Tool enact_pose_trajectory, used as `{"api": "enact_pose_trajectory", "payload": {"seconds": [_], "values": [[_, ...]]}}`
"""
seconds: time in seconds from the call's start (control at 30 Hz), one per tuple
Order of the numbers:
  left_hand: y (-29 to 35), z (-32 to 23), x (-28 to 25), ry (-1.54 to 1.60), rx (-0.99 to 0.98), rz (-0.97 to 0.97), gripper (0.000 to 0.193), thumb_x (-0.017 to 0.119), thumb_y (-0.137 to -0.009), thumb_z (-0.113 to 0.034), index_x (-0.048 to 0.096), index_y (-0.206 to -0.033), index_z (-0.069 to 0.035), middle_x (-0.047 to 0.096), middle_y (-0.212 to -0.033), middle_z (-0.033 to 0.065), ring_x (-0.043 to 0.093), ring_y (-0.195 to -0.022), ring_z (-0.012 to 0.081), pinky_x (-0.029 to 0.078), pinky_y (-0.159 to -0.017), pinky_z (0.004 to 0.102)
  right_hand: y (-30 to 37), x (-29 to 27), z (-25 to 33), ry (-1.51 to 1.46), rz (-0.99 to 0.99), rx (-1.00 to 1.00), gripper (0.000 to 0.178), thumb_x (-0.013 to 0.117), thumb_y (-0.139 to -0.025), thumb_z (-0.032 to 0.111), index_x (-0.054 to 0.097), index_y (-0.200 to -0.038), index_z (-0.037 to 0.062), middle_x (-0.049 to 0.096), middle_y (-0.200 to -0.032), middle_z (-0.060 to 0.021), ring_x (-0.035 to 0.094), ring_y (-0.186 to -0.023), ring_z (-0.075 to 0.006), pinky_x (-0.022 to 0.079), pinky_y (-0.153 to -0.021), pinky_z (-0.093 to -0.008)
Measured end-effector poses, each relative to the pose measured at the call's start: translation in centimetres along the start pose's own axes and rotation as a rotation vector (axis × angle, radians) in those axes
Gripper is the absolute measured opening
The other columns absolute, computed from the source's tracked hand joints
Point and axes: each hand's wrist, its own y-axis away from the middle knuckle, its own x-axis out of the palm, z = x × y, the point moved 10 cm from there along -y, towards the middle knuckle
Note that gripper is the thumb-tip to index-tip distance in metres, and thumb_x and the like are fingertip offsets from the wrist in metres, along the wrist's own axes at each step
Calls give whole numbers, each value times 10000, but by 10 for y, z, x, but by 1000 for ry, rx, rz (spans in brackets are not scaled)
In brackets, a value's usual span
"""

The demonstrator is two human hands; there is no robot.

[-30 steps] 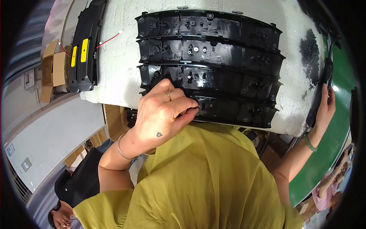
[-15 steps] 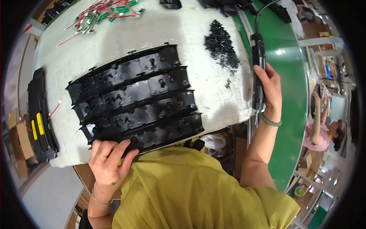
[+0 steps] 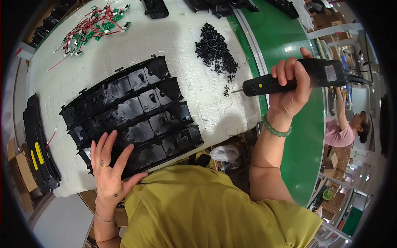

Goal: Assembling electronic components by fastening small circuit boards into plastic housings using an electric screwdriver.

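My right hand (image 3: pixel 291 84) is wrapped round a black electric screwdriver (image 3: pixel 271 84), held nearly level with its thin bit pointing left. The bit's tip is by a few loose screws beside a pile of small black screws (image 3: pixel 214 47). My left hand (image 3: pixel 109 167) lies with fingers spread on the near left end of several curved black plastic housings (image 3: pixel 136 109), set side by side in a row. Small holes and posts show inside the housings.
Green circuit boards with red wires (image 3: pixel 97 27) lie at the far left of the white foam-like mat (image 3: pixel 173 41). A black housing with yellow strips (image 3: pixel 39 144) stands at the left edge. More black parts (image 3: pixel 219 6) lie at the back. A person in pink (image 3: pixel 341 130) is off to the right.
The screwdriver has swung from upright to nearly level, its bit now by the loose screws. My left hand's fingers have spread and moved farther onto the housings. The whole view has shifted.
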Motion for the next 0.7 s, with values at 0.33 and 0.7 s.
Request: {"api": "enact_pose_trajectory", "payload": {"seconds": [0.33, 0.7], "values": [[-31, -5, -30, 98, 62, -46, 703, 734, -562, -541, 612, -1025, -26, 479, -1264, 191, 394, -1209, 407, 325, -986, 482, -3, -3, -2, -27, -53, -44, 281, 532, -789, 46, 462, -1059, 17, 402, -615, -25, 388, -477, -113, 385, -513, -286], [-200, -96, 14, 482, 535, -196, 236, 742, -685, -130, 667, -898, -58, 616, -895, 64, 526, -969, 280, 444, -832, 367, -10, 22, 41, -225, 52, -213, 339, 516, -792, 107, 439, -1116, 41, 356, -604, 4, 356, -470, -98, 359, -516, -266]]}}
